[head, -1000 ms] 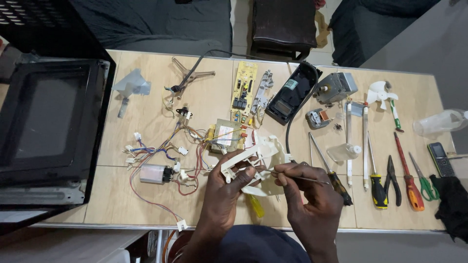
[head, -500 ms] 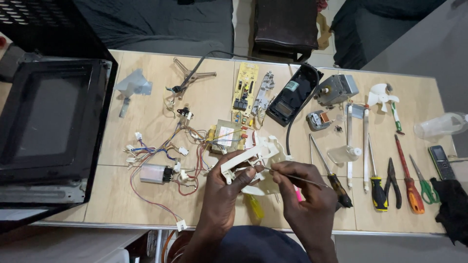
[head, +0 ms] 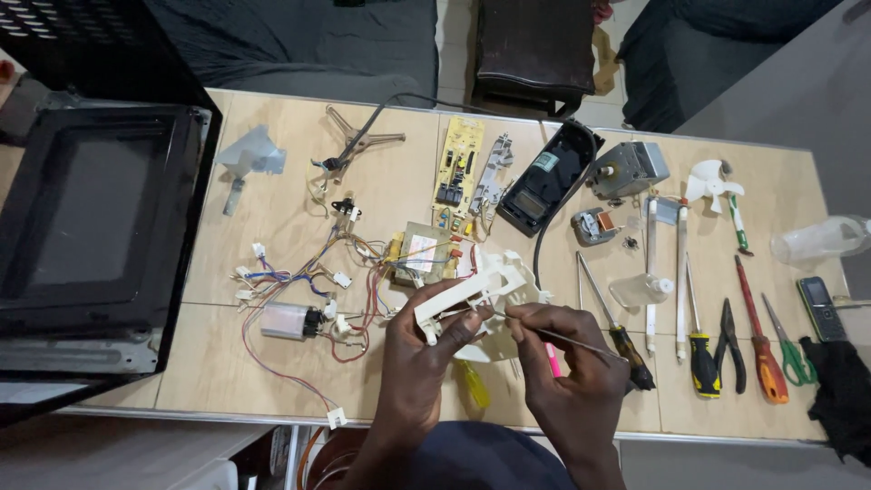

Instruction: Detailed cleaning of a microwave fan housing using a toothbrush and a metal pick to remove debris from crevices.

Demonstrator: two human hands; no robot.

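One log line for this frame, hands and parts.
left hand: holds white plastic bracket | right hand: thin metal probe at bracket | table: tools laid out

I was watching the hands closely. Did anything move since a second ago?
Hardly. The right hand drew slightly inward with its thin metal tool. The left hand still grips the white plastic part. The screwdrivers on the table stayed put.

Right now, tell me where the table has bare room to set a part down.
Free: the near-left corner of the table, bordered by the microwave door and the wire harness; also the top-right patch past the white fan blade. Crowded: the centre around the left hand, right hand and white plastic frame, and the tool row.
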